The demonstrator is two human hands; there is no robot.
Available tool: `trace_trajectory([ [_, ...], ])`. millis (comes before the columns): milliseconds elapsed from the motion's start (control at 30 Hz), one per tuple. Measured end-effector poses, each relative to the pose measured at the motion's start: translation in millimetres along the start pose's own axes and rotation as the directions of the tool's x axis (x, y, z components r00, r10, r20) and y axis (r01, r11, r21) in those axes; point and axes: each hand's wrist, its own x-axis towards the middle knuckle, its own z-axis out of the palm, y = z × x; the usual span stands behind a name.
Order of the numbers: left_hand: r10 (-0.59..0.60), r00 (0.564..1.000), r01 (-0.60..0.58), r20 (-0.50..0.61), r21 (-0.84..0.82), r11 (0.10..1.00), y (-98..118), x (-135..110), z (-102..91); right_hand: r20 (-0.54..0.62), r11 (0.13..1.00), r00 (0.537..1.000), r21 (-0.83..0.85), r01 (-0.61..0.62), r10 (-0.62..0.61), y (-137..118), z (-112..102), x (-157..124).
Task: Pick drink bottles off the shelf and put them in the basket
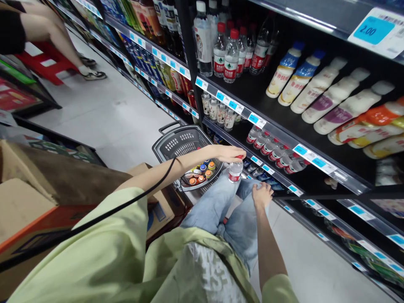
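left hand (pixel 229 152): clamped from above on the red cap of a small water bottle (pixel 235 171), which hangs upright just past the basket's right edge and in front of the lower shelf.
right hand (pixel 261 194): resting flat on the knee of the blue jeans (pixel 221 206), fingers spread, holding nothing.
hands to each other: apart, the left one higher and further out.
basket (pixel 176 143): grey plastic shopping basket on the floor just left of the knees, handle folded back; small bottles with orange, blue and yellow caps (pixel 200 172) stand in its near end.
shelving (pixel 277 126): dark store shelves along the right, edged with blue and white price tags; red-capped water bottles (pixel 225 57) stand on an upper level, white and orange drink bottles (pixel 334 99) lie on their sides further right, more small water bottles (pixel 274 147) lie on the level beside the left hand.
floor (pixel 120 113): pale grey and smooth, an aisle running away to the upper left.
left side: cardboard boxes (pixel 22 206) close by.
far end: another person's legs (pixel 63 46) beside a red stool (pixel 47 63).
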Motion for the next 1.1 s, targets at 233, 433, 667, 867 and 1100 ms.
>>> trace_trajectory([
  [233,-0.145,0.988,0.153,-0.057,0.16,0.975,-7,28,3.3,0.004,1.0,1.0,0.005,-0.006,0.006,1,1,1],
  [433,-0.24,0.968,0.248,-0.066,0.16,0.955,-8,17,1.4,0.002,1.0,1.0,0.006,0.001,-0.001,1,0,0],
  [667,-0.262,0.965,0.262,-0.015,0.002,0.965,-46,-2,-10.2,0.003,1.0,1.0,0.006,-0.001,0.001,0,-3,-2],
  [867,-0.459,0.884,0.464,0.086,-0.055,0.884,-84,-28,-8.7,0.005,1.0,1.0,0.007,-0.013,0.013,0,-4,-2],
  [1100,-0.456,0.881,0.472,-0.122,0.281,0.836,-95,-37,-5.7,0.013,1.0,1.0,0.009,-0.014,0.014,-2,-3,-2],
])
